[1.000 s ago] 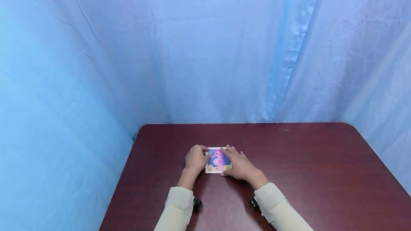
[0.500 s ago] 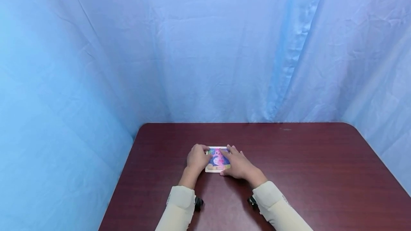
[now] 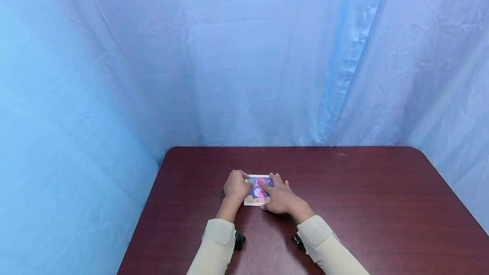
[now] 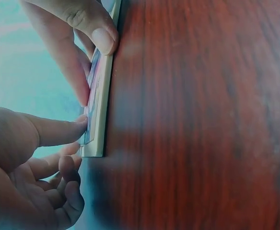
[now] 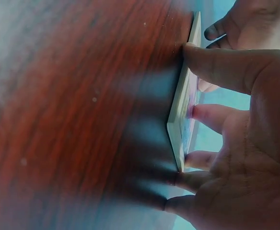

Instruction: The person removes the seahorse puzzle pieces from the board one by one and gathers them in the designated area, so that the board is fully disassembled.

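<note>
A small square picture puzzle board (image 3: 257, 193) lies flat on the table, with a pink seahorse on blue inside a pale border. My left hand (image 3: 235, 186) holds its left side, thumb on the picture and index finger at the far left corner. In the left wrist view the other fingers curl beside the board's pale edge (image 4: 100, 122). Over the right side spreads my right hand (image 3: 282, 198), which grips the board between the thumb at the near edge and fingers at the far edge. Its index fingertip presses the picture. The board's right part is hidden under that hand.
The dark red-brown wooden table (image 3: 363, 198) extends around the board on all sides. Pale blue curtains (image 3: 248, 54) hang behind it and at both sides. A black wrist device (image 3: 240, 241) sits under the left sleeve, another black device (image 3: 298, 241) under the right one.
My right index finger has slid a little left and down across the seahorse, covering more of it. The left hand has shifted slightly to the right. The board stays in nearly the same place.
</note>
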Tool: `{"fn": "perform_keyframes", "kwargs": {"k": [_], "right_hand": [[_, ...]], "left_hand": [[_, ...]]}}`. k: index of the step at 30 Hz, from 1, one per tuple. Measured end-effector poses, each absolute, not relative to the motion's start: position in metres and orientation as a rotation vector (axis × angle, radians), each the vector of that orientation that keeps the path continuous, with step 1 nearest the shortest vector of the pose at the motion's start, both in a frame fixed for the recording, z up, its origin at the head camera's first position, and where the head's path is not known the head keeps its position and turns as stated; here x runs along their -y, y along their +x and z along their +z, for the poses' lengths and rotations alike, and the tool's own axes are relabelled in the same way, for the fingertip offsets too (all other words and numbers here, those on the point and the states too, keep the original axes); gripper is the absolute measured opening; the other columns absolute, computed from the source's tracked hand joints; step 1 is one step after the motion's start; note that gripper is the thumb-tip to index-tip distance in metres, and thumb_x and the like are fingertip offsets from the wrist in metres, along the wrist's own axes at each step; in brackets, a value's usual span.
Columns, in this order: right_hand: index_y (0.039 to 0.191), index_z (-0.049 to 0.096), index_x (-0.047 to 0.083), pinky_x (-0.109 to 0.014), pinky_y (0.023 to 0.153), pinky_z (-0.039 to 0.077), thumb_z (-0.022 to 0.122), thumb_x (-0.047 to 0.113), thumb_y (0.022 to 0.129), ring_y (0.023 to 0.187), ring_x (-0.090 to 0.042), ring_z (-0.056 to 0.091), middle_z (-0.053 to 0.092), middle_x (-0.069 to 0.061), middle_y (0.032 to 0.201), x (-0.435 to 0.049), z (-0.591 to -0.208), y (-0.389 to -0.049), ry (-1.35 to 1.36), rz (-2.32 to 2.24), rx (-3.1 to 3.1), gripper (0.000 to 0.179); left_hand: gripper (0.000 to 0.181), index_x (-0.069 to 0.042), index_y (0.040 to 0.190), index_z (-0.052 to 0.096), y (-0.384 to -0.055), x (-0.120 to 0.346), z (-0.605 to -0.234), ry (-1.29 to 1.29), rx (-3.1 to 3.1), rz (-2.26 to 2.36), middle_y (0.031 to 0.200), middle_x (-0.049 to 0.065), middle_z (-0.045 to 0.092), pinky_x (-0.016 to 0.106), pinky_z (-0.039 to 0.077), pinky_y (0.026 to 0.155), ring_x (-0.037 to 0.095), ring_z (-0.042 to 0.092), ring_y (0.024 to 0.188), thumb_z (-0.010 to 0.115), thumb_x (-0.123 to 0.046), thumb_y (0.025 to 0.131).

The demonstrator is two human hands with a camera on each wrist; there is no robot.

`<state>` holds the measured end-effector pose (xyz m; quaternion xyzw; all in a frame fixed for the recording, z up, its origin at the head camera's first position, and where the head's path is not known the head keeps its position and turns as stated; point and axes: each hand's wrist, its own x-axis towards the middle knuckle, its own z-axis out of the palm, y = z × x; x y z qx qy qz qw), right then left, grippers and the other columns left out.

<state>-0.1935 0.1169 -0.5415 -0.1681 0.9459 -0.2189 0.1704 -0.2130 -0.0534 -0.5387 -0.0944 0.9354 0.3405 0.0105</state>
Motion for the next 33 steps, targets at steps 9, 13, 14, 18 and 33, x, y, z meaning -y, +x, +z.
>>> {"fn": "perform_keyframes", "kwargs": {"k": [9, 13, 14, 18, 33], "right_hand": [[0.162, 0.044, 0.018, -0.070, 0.129, 0.013, 0.078, 0.031, 0.092, 0.164, -0.050, 0.009, 0.017, -0.028, 0.174, -0.116, -0.538, -0.194, -0.469, -0.619, -2.677, 0.078], [0.162, 0.043, 0.019, -0.070, 0.129, 0.012, 0.078, 0.031, 0.092, 0.164, -0.049, 0.008, 0.016, -0.027, 0.175, -0.118, -0.539, -0.192, -0.453, -0.620, -2.668, 0.079], [0.162, 0.043, 0.019, -0.070, 0.129, 0.012, 0.078, 0.031, 0.092, 0.164, -0.049, 0.008, 0.016, -0.027, 0.175, -0.118, -0.539, -0.192, -0.452, -0.621, -2.666, 0.079], [0.162, 0.043, 0.020, -0.069, 0.129, 0.012, 0.078, 0.032, 0.092, 0.164, -0.048, 0.007, 0.015, -0.027, 0.175, -0.119, -0.541, -0.191, -0.460, -0.633, -2.659, 0.079], [0.162, 0.043, 0.021, -0.067, 0.130, 0.010, 0.078, 0.034, 0.092, 0.165, -0.046, 0.006, 0.014, -0.025, 0.176, -0.120, -0.540, -0.194, -0.441, -0.629, -2.654, 0.080]], "left_hand": [[0.015, -0.011, 0.102, 0.073, -0.213, 0.055, -0.534, -0.300, -2.927, 1.105, 0.096, 0.004, 0.067, 0.046, 0.056, 0.085, 0.022, 0.067, 0.089, 0.082, -0.017, 0.090], [0.008, -0.013, 0.099, 0.070, -0.214, 0.055, -0.533, -0.264, -2.903, 1.132, 0.087, 0.002, 0.067, 0.043, 0.053, 0.079, 0.019, 0.064, 0.080, 0.076, -0.017, 0.095], [0.007, -0.014, 0.098, 0.069, -0.214, 0.056, -0.532, -0.254, -2.897, 1.134, 0.086, 0.001, 0.067, 0.042, 0.052, 0.077, 0.018, 0.063, 0.078, 0.075, -0.017, 0.096], [0.008, -0.016, 0.096, 0.066, -0.214, 0.057, -0.532, -0.239, -2.887, 1.146, 0.083, 0.000, 0.067, 0.040, 0.049, 0.075, 0.017, 0.061, 0.075, 0.074, -0.018, 0.098], [0.008, -0.015, 0.101, 0.074, -0.213, 0.080, -0.524, -0.262, -2.917, 1.234, 0.092, 0.001, 0.076, 0.042, 0.052, 0.076, 0.018, 0.068, 0.082, 0.075, -0.022, 0.096]]}}
